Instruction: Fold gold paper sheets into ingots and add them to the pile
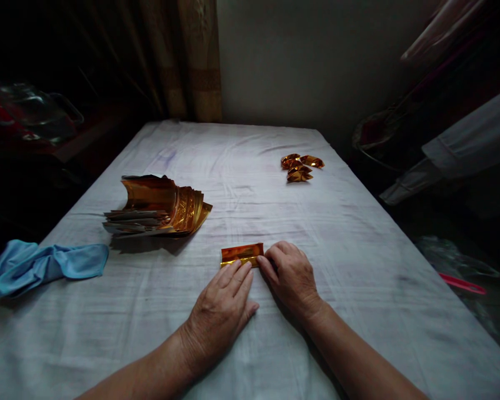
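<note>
A small sheet of gold foil paper (242,253), folded into a narrow strip, lies on the white cloth in front of me. My left hand (221,308) rests flat with its fingertips on the strip's near edge, the thumb held apart. At the strip's right end, my right hand (292,276) has its fingers curled, with thumb and forefinger closed on the corner. A thick, curved stack of gold foil sheets (158,208) sits to the left, beyond my hands. Several folded gold foil pieces (300,169) are grouped at the back right.
A light blue cloth (52,266) lies crumpled at the table's left edge. The white-covered table (358,322) reaches a wall and curtain (195,61). A clear jug (41,114) stands in shadow on the left. Pale fabric (475,125) hangs at the right, above a pink handle (462,283).
</note>
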`<state>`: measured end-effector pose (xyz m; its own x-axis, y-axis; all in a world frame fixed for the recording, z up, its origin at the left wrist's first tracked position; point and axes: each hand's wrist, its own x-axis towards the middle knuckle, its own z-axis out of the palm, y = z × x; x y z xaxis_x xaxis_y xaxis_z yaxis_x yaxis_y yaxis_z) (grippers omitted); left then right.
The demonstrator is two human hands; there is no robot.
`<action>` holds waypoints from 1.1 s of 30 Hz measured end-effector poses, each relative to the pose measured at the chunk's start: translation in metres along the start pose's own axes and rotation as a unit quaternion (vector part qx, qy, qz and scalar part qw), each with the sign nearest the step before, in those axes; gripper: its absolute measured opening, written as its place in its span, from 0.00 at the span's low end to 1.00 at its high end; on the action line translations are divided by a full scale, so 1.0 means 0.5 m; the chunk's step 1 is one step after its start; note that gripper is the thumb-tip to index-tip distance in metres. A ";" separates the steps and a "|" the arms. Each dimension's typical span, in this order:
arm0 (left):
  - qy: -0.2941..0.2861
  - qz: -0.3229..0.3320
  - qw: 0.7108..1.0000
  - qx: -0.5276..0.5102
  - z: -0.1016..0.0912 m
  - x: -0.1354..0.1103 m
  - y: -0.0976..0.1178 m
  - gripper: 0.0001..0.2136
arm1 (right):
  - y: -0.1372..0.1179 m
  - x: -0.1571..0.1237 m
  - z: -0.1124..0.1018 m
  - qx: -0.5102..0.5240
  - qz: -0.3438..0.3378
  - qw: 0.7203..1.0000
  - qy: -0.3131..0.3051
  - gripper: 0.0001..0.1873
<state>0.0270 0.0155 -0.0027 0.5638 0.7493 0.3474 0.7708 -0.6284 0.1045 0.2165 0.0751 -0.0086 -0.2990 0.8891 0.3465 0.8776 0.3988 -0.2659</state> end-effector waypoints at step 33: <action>-0.013 -0.017 0.999 -0.028 0.003 -0.002 -0.006 0.22 | -0.002 0.000 0.003 0.014 0.032 0.999 -0.002 0.12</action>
<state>0.0243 0.0169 -0.0047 0.5449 0.7757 0.3185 0.7726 -0.6120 0.1690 0.2150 0.0749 -0.0097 -0.2434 0.9139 0.3249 0.8847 0.3465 -0.3118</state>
